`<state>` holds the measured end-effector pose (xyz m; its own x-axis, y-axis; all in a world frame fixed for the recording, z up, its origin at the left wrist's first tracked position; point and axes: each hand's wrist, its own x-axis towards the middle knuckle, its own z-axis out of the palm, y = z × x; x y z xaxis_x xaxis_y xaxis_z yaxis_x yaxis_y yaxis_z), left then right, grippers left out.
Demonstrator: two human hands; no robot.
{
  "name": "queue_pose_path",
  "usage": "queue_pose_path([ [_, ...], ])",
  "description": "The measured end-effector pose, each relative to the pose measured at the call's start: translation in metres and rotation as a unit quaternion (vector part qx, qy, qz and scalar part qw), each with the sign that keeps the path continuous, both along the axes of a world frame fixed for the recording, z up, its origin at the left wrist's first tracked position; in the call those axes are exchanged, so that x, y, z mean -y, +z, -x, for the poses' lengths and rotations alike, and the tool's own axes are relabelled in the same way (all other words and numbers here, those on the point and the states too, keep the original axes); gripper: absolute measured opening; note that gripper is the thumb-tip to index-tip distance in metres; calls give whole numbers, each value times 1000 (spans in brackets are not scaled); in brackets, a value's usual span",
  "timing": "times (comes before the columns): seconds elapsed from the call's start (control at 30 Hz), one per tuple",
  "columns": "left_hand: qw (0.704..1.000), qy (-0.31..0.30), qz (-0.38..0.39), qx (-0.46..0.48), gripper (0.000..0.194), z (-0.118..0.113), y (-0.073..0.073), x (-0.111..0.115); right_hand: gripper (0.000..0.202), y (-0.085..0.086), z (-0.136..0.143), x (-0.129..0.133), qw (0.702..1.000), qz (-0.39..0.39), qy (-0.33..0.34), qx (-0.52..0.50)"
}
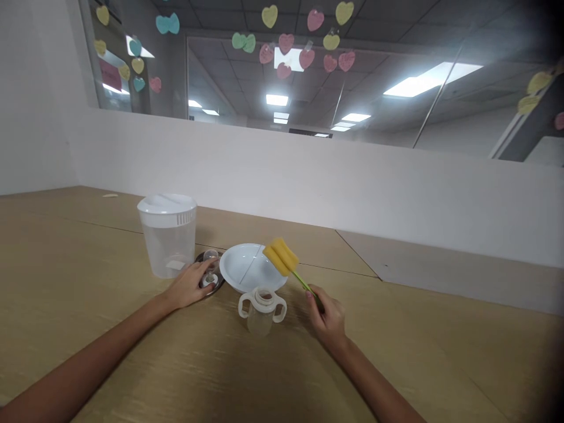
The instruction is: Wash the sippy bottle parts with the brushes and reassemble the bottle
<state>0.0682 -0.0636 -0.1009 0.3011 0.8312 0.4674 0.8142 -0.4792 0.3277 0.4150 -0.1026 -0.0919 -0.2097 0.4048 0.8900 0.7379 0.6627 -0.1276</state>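
My right hand (pixel 326 317) is closed round the green handle of a bottle brush (pixel 281 257), its yellow sponge head pointing up and left. The head is beside the right rim of a white bowl (pixel 233 277), in which a thin straight piece lies slantwise. In front of the bowl stands a clear baby bottle (pixel 259 320) with a white two-handled collar and an open top. My left hand (pixel 190 285) reaches over a small metal tray (pixel 220 284), thumb and index finger apart around a clear cap (pixel 211 256) and a small white round part (pixel 208 280). Whether the fingertips touch them, I cannot tell.
A translucent lidded plastic container (pixel 168 241) stands left of the tray, behind my left hand. The wooden table (pixel 418 352) meets a low white wall (pixel 308 170) at the back. Above it is a window with heart-shaped paper notes (pixel 286 44). A small pale piece (pixel 110 195) lies far left.
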Motion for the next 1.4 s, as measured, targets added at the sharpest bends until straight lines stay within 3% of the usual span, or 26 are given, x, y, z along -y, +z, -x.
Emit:
queue_pose_path([
  [0.13,981,36,-148,122,34,-17,10,21,19,-1,1,0,1000,8,2,-7],
  [0.2,969,17,-196,148,29,-36,16,39,19,-2,1,0,1000,16,3,-17],
  [0.33,982,-120,-125,73,50,-79,24,65,17,-2,3,-1,999,17,11,-26],
  [0.47,988,-114,-57,84,75,-102,24,64,18,1,5,1,1000,4,16,-22],
  [0.6,989,-86,-8,123,78,-104,19,66,17,4,6,4,1000,-4,9,-22],
  [0.7,984,-106,-5,141,81,-102,17,72,16,4,6,5,999,-17,7,-30],
  [0.93,976,-160,-17,147,56,-102,23,74,16,4,8,8,999,-35,4,-33],
  [1.4,952,-140,87,258,62,-103,8,78,12,10,11,12,999,-37,33,-18],
])
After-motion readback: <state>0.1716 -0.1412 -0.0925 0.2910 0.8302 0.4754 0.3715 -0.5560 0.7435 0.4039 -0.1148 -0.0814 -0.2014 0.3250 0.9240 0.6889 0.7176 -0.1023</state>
